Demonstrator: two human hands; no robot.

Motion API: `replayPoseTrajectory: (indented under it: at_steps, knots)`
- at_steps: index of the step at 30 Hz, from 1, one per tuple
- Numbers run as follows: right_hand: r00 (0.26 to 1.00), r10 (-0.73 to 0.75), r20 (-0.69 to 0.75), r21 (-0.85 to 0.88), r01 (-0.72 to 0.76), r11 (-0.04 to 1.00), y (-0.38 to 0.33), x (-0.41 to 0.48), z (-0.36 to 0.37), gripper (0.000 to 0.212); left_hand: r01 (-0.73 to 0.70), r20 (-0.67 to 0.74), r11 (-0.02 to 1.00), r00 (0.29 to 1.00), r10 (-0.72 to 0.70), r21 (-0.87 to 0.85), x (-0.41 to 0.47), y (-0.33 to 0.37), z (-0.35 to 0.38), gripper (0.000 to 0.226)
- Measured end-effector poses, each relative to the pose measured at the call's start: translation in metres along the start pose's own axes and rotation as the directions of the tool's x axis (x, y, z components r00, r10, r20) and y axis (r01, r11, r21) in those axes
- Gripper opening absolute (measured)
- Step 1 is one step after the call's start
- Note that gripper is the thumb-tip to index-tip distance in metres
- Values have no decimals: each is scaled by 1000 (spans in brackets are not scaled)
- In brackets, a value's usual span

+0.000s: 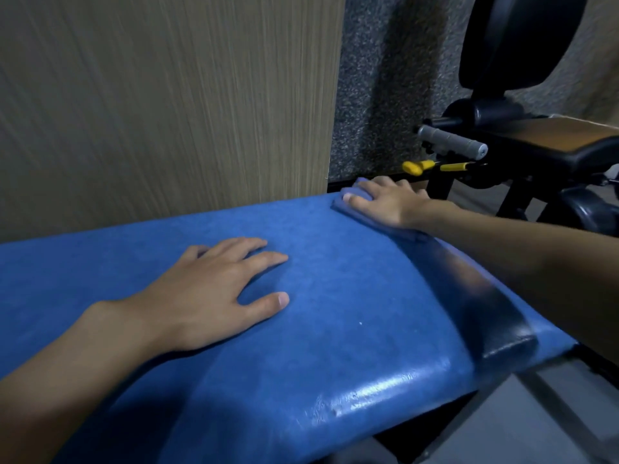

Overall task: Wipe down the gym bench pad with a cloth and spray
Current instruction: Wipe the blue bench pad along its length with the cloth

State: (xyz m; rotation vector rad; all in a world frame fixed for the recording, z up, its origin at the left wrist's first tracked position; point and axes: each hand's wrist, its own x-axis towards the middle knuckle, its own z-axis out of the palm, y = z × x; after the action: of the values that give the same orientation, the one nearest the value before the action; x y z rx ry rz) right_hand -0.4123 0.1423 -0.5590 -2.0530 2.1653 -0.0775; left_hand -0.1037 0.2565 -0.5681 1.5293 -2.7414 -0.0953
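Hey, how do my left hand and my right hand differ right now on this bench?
The left hand lies flat on the bare blue pad with its fingers spread, holding nothing. The right hand presses a blue cloth, with its fingers curled over it. The left hand sits mid-pad, nearer the camera, while the right hand is at the pad's far edge. Both are palm down over the pad.

Back there, a pale wood-grain wall panel (167, 95) fills the left and meets a speckled grey wall (385, 78), all in dim light. Over on the right stands a black gym machine (482, 112): round black pad (516, 38) up top, grey handle grip (450, 141), yellow levers (415, 167), brown seat (582, 135). Grey floor (589, 396) shows at bottom right.
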Motion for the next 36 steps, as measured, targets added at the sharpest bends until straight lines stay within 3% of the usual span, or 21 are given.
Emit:
replayPoseTrajectory:
  at_steps: [2,5,9,11,16,20,24,30,33,36]
  knots:
    - [996,81,39,56,-83,995,3,19,-2,93,1,8,1000,1000,-1,-7,-3,0,-1,88]
    - [997,74,27,17,-75,997,-4,13,1,90,1,18,1000,1000,-1,-4,-5,3,-4,90]
    - [993,-118,5,-103,118,988,-17,-37,10,75,-10,4,1000,1000,10,-5,-3,3,-4,88]
    - [973,-229,8,-153,227,962,-29,-76,16,78,-19,-7,1000,1000,19,-6,-1,1,-3,83]
    - [843,-531,87,-211,536,817,-49,-181,24,83,-26,-41,999,999,24,-31,2,-1,-3,79]
    - [791,-602,111,-195,611,767,-48,-196,19,78,-28,-48,999,999,27,-31,2,-2,-3,82]
    - [845,-533,37,-162,532,831,-50,-148,19,77,0,-73,1000,997,1,16,0,-4,-4,84]
    - [984,-179,-12,-101,177,979,-34,-13,8,74,31,-68,998,997,-28,46,-11,-11,-5,83]
    - [999,-20,25,-42,21,999,-30,23,0,81,25,-43,999,999,-23,37,-17,-13,-3,85]
    - [1000,2,8,-66,-1,998,-36,23,3,79,25,-12,999,1000,-25,30,-18,-15,-4,87]
